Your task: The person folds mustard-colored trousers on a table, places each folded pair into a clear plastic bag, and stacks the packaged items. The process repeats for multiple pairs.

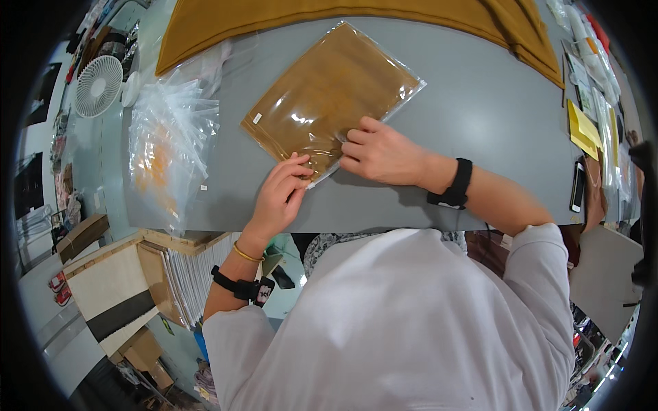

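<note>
A clear plastic zip bag (329, 89) with a folded mustard-brown cloth inside lies slanted on the grey table. It has a small white label near its left corner. My right hand (387, 154) has its fingers curled closed at the bag's lower right edge, pinching the plastic there. At the bag's near corner is my left hand (277, 192), fingers stretched out over the plastic and thumb apart from them. The film wrinkles between the two hands. The undersides of the fingertips are hidden.
A fanned pile of clear plastic bags (171, 144) lies at the table's left. Mustard cloth (356, 10) spreads along the far edge. At right are a yellow paper (582, 130) and a phone (578, 185). A white fan (100, 85) stands beyond the left edge.
</note>
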`<action>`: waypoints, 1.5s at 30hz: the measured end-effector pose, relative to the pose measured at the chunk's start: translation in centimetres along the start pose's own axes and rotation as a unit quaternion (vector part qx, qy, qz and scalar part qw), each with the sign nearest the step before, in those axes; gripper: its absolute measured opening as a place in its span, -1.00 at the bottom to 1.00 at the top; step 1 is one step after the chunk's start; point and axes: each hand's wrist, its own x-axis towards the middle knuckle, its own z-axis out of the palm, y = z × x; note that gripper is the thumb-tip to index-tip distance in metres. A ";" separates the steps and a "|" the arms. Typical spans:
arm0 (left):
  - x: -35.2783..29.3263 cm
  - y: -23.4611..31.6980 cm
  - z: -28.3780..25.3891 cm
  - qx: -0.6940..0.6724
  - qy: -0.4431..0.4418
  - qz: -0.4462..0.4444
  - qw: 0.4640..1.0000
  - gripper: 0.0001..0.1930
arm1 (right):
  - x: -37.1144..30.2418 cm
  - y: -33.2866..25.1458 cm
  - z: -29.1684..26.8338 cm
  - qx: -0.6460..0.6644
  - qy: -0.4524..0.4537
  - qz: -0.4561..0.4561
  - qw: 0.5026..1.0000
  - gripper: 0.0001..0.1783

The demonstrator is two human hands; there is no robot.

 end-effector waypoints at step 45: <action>4.5 -2.0 0.8 0.144 0.138 -0.061 0.978 -0.50 | -1.0 10.2 0.6 0.073 -0.138 0.189 0.970 -0.02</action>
